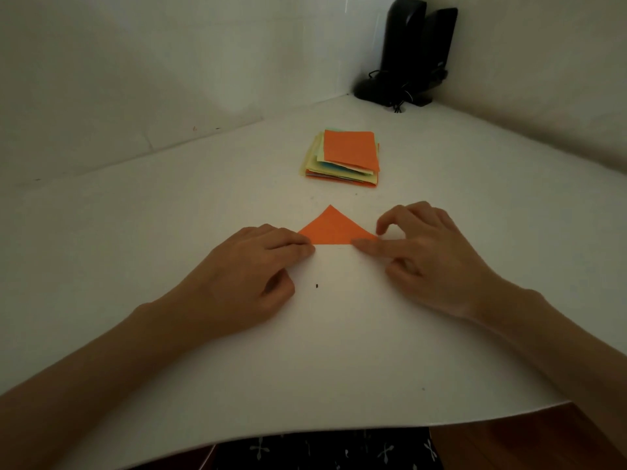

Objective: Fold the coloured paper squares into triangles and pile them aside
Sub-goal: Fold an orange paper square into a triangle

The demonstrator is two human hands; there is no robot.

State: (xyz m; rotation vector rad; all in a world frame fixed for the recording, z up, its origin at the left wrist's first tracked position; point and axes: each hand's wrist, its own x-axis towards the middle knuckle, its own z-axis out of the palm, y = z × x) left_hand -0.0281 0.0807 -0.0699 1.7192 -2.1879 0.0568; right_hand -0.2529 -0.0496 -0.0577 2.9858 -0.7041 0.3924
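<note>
An orange paper folded into a triangle (330, 228) lies flat on the white table (169, 232), its long folded edge toward me and its tip pointing away. My left hand (251, 269) presses the triangle's left corner with straight fingertips. My right hand (424, 252) presses the right corner with its thumb, the other fingers arched above the paper. Farther back stands a stack of coloured paper squares (346, 159) with an orange square on top.
Two black speakers (412, 52) with cables stand in the far right corner against the wall. White walls close the table at the back and right. The table's near edge (339, 432) curves just above my lap.
</note>
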